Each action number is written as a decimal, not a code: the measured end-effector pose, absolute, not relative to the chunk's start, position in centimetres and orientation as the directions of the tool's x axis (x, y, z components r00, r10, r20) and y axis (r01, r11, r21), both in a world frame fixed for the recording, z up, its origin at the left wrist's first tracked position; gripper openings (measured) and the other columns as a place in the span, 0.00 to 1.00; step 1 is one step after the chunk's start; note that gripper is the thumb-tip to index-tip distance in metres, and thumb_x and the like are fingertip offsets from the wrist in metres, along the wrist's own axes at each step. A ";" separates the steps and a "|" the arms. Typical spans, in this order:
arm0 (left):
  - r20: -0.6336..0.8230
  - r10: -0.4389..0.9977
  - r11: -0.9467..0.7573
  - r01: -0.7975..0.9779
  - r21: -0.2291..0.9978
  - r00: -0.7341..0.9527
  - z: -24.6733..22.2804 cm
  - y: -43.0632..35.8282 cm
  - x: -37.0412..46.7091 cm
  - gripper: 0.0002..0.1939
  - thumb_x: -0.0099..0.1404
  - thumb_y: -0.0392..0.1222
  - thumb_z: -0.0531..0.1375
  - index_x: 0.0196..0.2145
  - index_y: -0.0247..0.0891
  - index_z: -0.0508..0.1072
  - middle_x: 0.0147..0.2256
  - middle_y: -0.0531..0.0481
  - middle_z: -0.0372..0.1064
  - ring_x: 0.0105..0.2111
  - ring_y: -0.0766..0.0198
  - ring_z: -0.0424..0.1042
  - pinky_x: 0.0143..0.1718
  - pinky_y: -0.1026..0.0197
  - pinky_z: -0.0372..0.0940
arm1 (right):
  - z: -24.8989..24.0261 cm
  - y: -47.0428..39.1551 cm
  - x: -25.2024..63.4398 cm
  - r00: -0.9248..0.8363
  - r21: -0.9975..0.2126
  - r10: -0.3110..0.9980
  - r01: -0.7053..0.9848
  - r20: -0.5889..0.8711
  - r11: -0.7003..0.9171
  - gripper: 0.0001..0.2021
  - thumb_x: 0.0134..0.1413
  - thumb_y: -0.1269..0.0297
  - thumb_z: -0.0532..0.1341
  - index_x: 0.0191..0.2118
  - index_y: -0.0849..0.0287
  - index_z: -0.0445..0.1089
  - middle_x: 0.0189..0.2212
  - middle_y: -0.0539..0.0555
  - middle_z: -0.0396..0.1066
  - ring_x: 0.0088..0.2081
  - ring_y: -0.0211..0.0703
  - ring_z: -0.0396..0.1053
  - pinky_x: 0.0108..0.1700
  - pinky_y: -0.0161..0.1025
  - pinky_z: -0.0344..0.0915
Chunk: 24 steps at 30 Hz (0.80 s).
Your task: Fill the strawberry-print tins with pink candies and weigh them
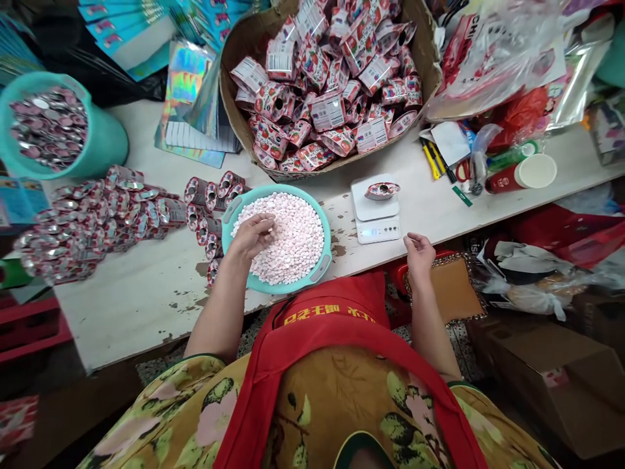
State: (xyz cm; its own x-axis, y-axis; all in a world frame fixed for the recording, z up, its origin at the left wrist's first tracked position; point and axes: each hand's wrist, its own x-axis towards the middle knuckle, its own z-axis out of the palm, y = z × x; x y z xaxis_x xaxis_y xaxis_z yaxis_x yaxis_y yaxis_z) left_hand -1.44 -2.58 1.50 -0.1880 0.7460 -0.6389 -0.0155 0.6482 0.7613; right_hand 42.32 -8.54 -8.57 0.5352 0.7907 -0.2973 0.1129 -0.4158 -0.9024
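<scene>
My left hand (252, 236) hovers over the left part of a turquoise basin (322, 267) full of small pale pink candies (293, 241). Its fingers are drawn together, and whatever they may hold is too small to make out. On the white digital scale (375, 207) lies one red-and-white printed packet (382, 190). My right hand (418, 251) is beside the scale's lower right corner at the table's front edge, fingers curled together, with any content hidden.
A cardboard box (427, 39) of printed packets stands behind the basin. More packets (112, 215) are piled at left, near a turquoise bucket (110, 140) of small lids. Pens, a paper cup (536, 170) and plastic bags (502, 58) lie right.
</scene>
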 end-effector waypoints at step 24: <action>-0.291 0.775 -0.391 0.787 0.478 0.562 -1.5 12.4 25.6 0.18 0.60 0.26 0.56 0.45 0.35 0.78 0.46 0.39 0.72 0.42 0.53 0.71 0.40 0.56 0.60 | -9.1 -11.6 47.0 0.639 -0.890 0.676 -0.029 -0.367 -0.456 0.27 0.40 0.42 0.71 0.39 0.60 0.74 0.38 0.61 0.78 0.41 0.50 0.75 0.53 0.56 0.73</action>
State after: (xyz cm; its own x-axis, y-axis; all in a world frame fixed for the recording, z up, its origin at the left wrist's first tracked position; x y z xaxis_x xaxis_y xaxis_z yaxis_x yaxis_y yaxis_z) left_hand 25.63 12.44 -1.50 0.5617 0.7746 -0.2907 0.7867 -0.3912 0.4776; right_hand 47.02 -11.63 -9.14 0.6385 0.6762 -0.3674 -0.0293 -0.4557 -0.8896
